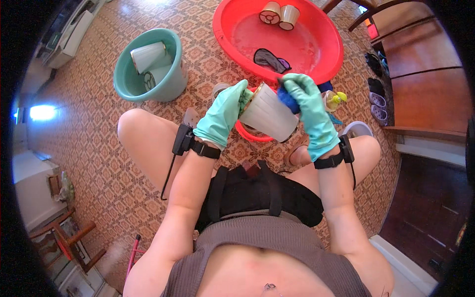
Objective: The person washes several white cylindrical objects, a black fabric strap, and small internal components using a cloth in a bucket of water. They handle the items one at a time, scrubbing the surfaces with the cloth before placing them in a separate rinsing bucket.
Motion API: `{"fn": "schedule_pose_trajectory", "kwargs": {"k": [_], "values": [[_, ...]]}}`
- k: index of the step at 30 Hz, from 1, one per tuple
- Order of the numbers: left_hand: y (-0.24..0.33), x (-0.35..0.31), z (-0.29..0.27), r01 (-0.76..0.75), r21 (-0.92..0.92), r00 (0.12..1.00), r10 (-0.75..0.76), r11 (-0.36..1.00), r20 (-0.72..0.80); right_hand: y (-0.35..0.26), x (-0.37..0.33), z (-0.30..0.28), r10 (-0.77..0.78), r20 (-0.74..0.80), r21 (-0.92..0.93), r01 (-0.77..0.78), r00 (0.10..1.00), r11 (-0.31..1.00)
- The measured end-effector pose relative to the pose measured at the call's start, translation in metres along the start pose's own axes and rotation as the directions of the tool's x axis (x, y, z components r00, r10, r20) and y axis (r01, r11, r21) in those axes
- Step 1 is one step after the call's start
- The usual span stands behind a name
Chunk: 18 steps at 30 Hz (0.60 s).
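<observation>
A white ribbed lampshade (269, 116) with a gold rim is held tilted in front of me, above a small red bowl (253, 135). My left hand (221, 113), in a mint-green rubber glove, is closed on its gold-rimmed end. My right hand (310, 111), gloved alike, presses a fuzzy blue scrubber (287, 101) against the shade's side. Something dark pokes out by the right fingertips, too small to name. Beyond the hands, a large red basin (222, 37) holds two more lampshades (279, 16) and a dark grey cloth item (271, 60).
At the left stands a teal bucket (170, 91) with white lampshades (148, 57) inside. A pump bottle with a yellow-green top (338, 98) is right of my right hand. Shoes (378, 108) line a wooden cabinet (423, 81). A wooden chair (69, 232) stands lower left.
</observation>
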<state>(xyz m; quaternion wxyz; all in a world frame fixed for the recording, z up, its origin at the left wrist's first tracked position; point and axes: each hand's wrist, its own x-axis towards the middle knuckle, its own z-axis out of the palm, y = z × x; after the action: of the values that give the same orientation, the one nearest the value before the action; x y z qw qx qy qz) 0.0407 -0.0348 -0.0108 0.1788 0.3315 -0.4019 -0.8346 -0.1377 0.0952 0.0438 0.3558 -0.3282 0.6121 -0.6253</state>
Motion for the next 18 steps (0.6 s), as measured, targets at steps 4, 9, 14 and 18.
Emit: {"fn": "schedule_pose_trajectory", "kwargs": {"k": [4, 9, 14, 18], "values": [[-0.015, 0.004, 0.0, -0.262, 0.242, 0.965, 0.262, 0.934, 0.036, -0.008, -0.01, 0.044, -0.414, 0.333, -0.573, 0.53, 0.847, 0.625], [-0.008, -0.009, 0.017, -0.266, 0.656, 0.949, 0.31, 0.706, 0.052, 0.024, 0.024, 0.022, -0.204, 0.029, -0.349, 0.201, 0.979, 0.915], [-0.03, -0.007, 0.003, -0.5, 0.732, 0.742, 0.666, 0.464, 0.084, 0.007, -0.011, 0.066, -0.551, 0.184, -0.612, 0.534, 0.814, 0.584], [-0.009, -0.013, 0.033, -0.222, 0.488, 0.902, 0.368, 0.844, -0.227, 0.022, 0.022, 0.03, -0.18, -0.061, -0.257, 0.159, 0.982, 0.953]]}}
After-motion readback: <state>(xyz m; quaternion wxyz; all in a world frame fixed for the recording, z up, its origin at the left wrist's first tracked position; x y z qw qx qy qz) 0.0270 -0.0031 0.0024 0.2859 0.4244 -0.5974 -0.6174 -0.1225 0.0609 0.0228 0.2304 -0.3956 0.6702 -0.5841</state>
